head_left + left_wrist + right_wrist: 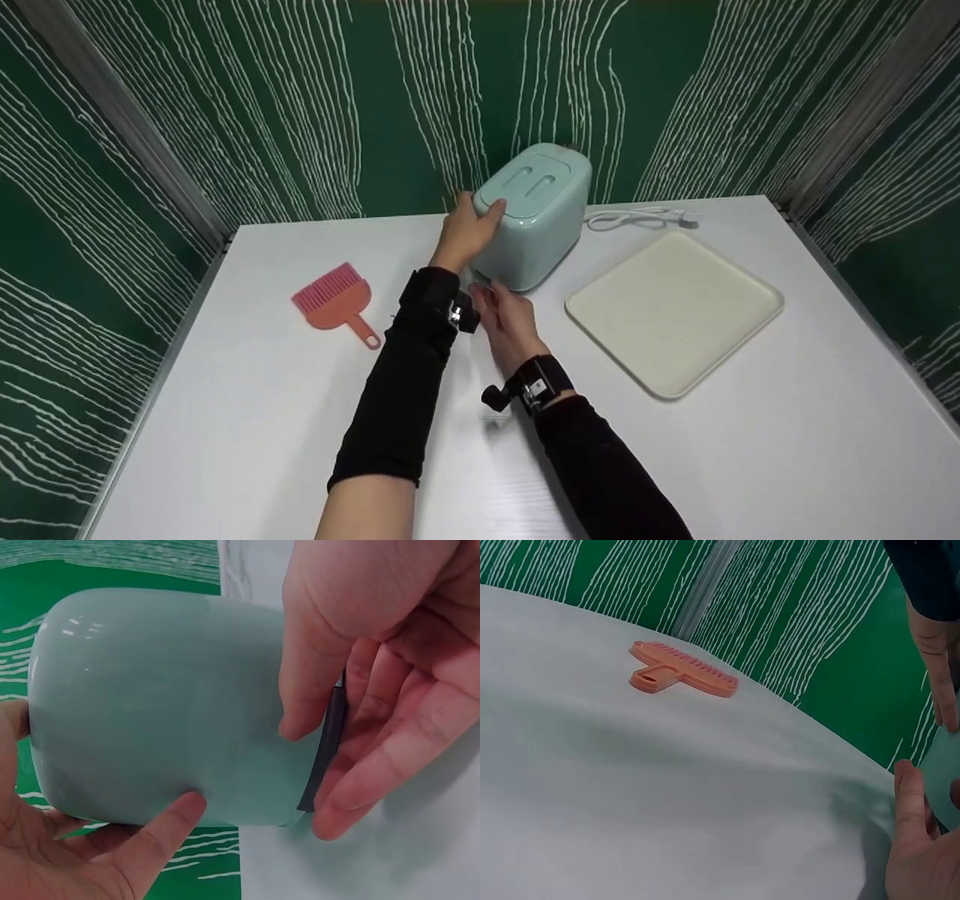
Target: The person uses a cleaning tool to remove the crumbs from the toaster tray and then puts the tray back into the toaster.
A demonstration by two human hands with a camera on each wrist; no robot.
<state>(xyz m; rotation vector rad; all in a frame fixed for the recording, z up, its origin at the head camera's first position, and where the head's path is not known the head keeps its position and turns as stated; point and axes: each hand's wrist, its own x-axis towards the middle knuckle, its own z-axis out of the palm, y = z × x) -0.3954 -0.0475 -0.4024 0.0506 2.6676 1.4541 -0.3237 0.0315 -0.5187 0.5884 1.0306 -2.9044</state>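
A mint-green toaster [525, 217], its top covered by a lid with two grooves, stands at the back middle of the white table. My left hand [466, 232] grips its near left upper corner; the left wrist view has the thumb [176, 821] pressed against the glossy wall [165, 705]. Low at the near end is my right hand [508, 319]. A dark curved strip [328, 750] at the toaster's base lies between that hand's thumb [304, 701] and bent fingers [375, 772]. The toaster's underside is hidden.
An orange hand brush [337, 304] with pink bristles lies left of the arms. On the right is a cream square tray [675, 315] with a low rim. Behind the tray runs a white cord [637, 216] with a plug. Green, white-streaked walls [285, 112] enclose the table's back and sides.
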